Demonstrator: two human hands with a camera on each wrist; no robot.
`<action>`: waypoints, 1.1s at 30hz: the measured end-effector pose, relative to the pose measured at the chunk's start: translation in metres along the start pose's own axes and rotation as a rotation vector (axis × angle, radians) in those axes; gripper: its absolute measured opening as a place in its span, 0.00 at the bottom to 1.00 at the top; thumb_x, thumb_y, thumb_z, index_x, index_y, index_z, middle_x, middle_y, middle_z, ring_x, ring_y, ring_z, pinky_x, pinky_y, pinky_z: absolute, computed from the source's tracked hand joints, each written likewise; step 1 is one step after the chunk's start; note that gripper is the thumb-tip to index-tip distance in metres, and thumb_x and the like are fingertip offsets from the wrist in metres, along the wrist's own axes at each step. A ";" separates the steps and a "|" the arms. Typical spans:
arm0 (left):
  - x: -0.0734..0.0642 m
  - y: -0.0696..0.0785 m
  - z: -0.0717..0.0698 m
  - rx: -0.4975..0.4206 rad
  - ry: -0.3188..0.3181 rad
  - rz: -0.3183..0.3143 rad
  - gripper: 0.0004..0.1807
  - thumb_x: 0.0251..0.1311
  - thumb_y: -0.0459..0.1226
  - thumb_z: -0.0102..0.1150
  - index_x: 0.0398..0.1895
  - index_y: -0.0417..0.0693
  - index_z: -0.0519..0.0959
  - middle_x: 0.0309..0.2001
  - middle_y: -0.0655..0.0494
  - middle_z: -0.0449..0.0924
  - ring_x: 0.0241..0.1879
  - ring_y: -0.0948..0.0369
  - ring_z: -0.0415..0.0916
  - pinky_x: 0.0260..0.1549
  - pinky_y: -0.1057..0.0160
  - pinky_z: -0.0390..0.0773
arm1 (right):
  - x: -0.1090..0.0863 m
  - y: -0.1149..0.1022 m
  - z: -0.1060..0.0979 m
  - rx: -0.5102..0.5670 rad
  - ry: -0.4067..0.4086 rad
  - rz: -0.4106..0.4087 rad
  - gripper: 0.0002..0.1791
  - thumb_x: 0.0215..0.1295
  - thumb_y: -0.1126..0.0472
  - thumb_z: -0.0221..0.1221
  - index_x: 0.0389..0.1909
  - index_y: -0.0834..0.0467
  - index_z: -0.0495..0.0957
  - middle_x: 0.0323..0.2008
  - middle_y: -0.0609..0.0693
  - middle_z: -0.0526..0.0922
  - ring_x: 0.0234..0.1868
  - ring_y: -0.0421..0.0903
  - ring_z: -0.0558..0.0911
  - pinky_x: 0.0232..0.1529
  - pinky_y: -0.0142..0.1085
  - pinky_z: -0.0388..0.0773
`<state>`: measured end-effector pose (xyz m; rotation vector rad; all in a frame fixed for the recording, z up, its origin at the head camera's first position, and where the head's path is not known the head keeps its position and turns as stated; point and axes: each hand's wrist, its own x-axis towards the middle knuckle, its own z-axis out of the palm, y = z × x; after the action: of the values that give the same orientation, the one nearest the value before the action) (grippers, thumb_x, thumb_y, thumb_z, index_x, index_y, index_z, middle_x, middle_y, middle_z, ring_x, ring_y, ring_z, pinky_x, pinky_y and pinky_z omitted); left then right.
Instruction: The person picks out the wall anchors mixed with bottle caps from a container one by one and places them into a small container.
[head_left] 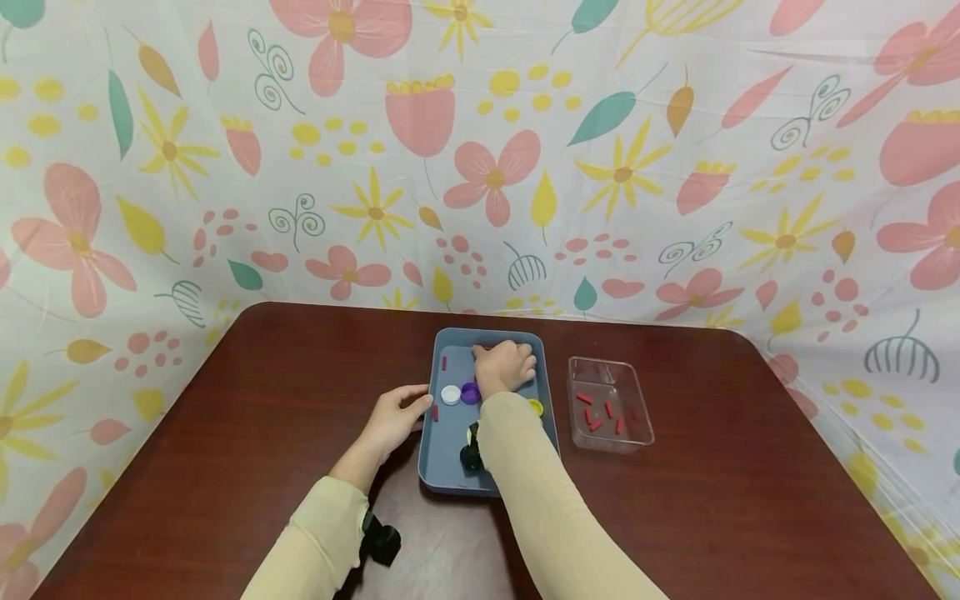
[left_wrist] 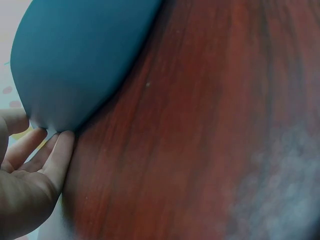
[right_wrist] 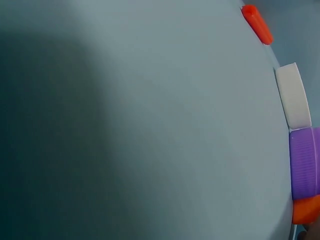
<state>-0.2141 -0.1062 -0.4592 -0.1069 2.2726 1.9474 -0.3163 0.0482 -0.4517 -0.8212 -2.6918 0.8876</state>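
Observation:
My left hand (head_left: pixel 393 421) touches the left side of a blue-grey tray (head_left: pixel 442 458); in the left wrist view, its fingers (left_wrist: pixel 60 155) rest against the tray's outer wall (left_wrist: pixel 80 65). My right hand (head_left: pixel 504 367) reaches down inside the tray's far part with bent fingers, and their tips are hidden. In the tray lie a white bottle cap (head_left: pixel 451 395), a purple bottle cap (head_left: pixel 470 393), a yellow cap (head_left: pixel 536 407) partly behind the right sleeve, and small red sticks, one red stick (head_left: pixel 436 413) near the left wall. The right wrist view shows an orange-red piece (right_wrist: pixel 305 210) beside the purple cap (right_wrist: pixel 304 162).
A clear plastic box (head_left: pixel 611 371) stands right of the tray with several red sticks (head_left: pixel 588 417) in it. Both stand on a dark brown wooden table (head_left: pixel 712 467). A floral cloth (head_left: pixel 487 108) hangs behind the table's far edge.

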 end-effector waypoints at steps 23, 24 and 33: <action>0.000 0.001 0.000 -0.010 -0.002 -0.002 0.21 0.66 0.37 0.54 0.60 0.38 0.72 0.61 0.39 0.71 0.48 0.47 0.80 0.46 0.55 0.83 | 0.007 0.002 -0.001 -0.043 -0.008 -0.001 0.25 0.56 0.43 0.62 0.38 0.63 0.80 0.48 0.60 0.72 0.50 0.57 0.67 0.51 0.51 0.66; 0.000 0.001 0.000 -0.009 -0.004 0.000 0.21 0.66 0.36 0.53 0.60 0.38 0.72 0.60 0.38 0.71 0.48 0.47 0.80 0.46 0.55 0.83 | 0.007 0.002 -0.001 -0.044 -0.013 -0.004 0.25 0.56 0.43 0.62 0.38 0.62 0.80 0.48 0.61 0.72 0.51 0.57 0.67 0.52 0.51 0.66; 0.000 0.001 -0.003 -0.005 -0.005 -0.002 0.21 0.66 0.37 0.54 0.60 0.39 0.72 0.61 0.39 0.71 0.48 0.47 0.80 0.47 0.55 0.83 | 0.006 0.000 -0.006 -0.007 -0.057 -0.033 0.23 0.57 0.41 0.61 0.33 0.59 0.80 0.49 0.60 0.72 0.51 0.57 0.68 0.52 0.51 0.66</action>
<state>-0.2140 -0.1090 -0.4575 -0.1048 2.2635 1.9501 -0.3189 0.0547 -0.4470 -0.7616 -2.7512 0.9079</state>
